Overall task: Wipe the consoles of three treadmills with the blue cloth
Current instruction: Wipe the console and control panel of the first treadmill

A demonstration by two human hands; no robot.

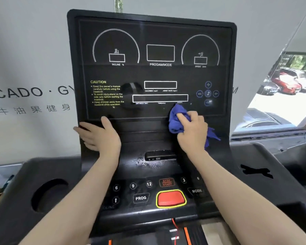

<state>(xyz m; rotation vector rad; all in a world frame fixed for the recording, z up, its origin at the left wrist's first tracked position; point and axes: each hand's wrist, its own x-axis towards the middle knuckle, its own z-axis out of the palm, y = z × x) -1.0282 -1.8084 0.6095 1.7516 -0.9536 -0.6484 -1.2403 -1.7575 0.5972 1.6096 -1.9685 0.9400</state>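
Observation:
A black treadmill console (154,73) fills the view, with dial outlines, display boxes and a yellow CAUTION text on its upright panel. My right hand (193,131) grips a crumpled blue cloth (177,121) and presses it against the lower right of the panel, just under the display boxes. My left hand (99,134) lies flat with fingers spread on the console's lower left edge, holding nothing. Below the hands sit number buttons, a PROG key and a red stop button (170,198).
A small black device (160,155) rests in the ledge under the panel, with a dusty smear beside it. A cup-holder hole (49,193) opens at the left. A wall with lettering stands behind; a window (281,92) at the right shows parked cars.

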